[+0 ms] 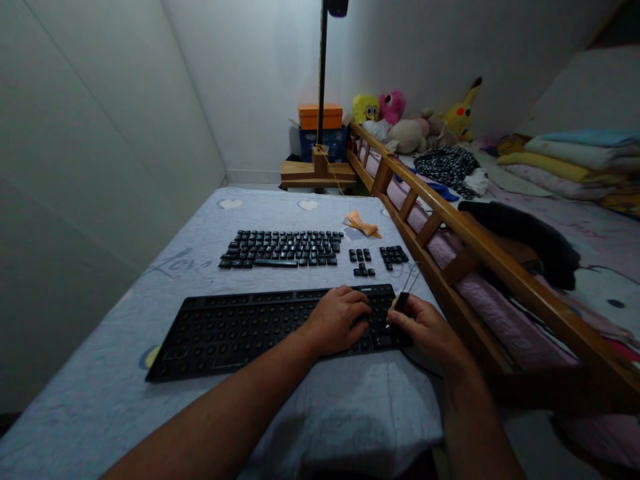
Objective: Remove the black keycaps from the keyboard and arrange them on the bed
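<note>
A black keyboard (pixel 235 333) lies across the cloth-covered table, most of its keycaps off so that rows of bare key posts show. My left hand (pixel 339 320) rests on its right part, fingers loosely spread and holding nothing. At the number pad end, my right hand (pixel 425 327) pinches a black keycap puller (pixel 401 302), whose two thin wires point up and away. The puller's lower end is close to the keys, partly behind my fingers. Beyond the keyboard, loose black keycaps (pixel 285 248) are laid out in rows, with smaller groups of keycaps (pixel 360 255) to their right.
An orange cloth (pixel 363 223) lies behind the keycaps. A wooden bed rail (pixel 440 213) runs along the table's right side, with bedding and plush toys (pixel 407 133) past it. At the far end stand a wooden stand (pixel 320 175) with a pole and an orange box (pixel 320 117).
</note>
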Tool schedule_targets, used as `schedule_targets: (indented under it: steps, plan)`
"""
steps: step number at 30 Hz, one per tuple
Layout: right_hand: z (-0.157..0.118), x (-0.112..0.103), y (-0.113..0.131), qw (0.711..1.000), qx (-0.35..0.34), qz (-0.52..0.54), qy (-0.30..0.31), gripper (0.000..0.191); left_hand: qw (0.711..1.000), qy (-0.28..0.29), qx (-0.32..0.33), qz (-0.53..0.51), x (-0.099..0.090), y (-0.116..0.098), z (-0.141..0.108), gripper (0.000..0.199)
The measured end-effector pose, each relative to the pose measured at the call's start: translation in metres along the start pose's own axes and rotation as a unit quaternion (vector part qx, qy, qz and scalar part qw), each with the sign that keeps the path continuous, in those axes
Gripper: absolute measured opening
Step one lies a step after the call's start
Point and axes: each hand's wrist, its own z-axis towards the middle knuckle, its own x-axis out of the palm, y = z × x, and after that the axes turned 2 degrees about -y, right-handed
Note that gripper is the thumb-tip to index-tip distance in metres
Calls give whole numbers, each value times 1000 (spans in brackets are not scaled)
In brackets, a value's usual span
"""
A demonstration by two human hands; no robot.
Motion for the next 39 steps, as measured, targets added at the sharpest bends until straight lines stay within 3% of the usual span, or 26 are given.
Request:
schedule_targets:
  steps: [15,25,39]
  plan:
    - [-7,-5,7,994,-40,-101,-19,18,1000,5,-7,-10,-1,0,0,22]
    - [-6,14,18,989,-89,-114,-11,13,993,-74,-20,-93,1,3,-1,32]
    - [-3,28,22,984,-116,-131,-34,10,988,-94,-46,-118,2,2,-2,17]
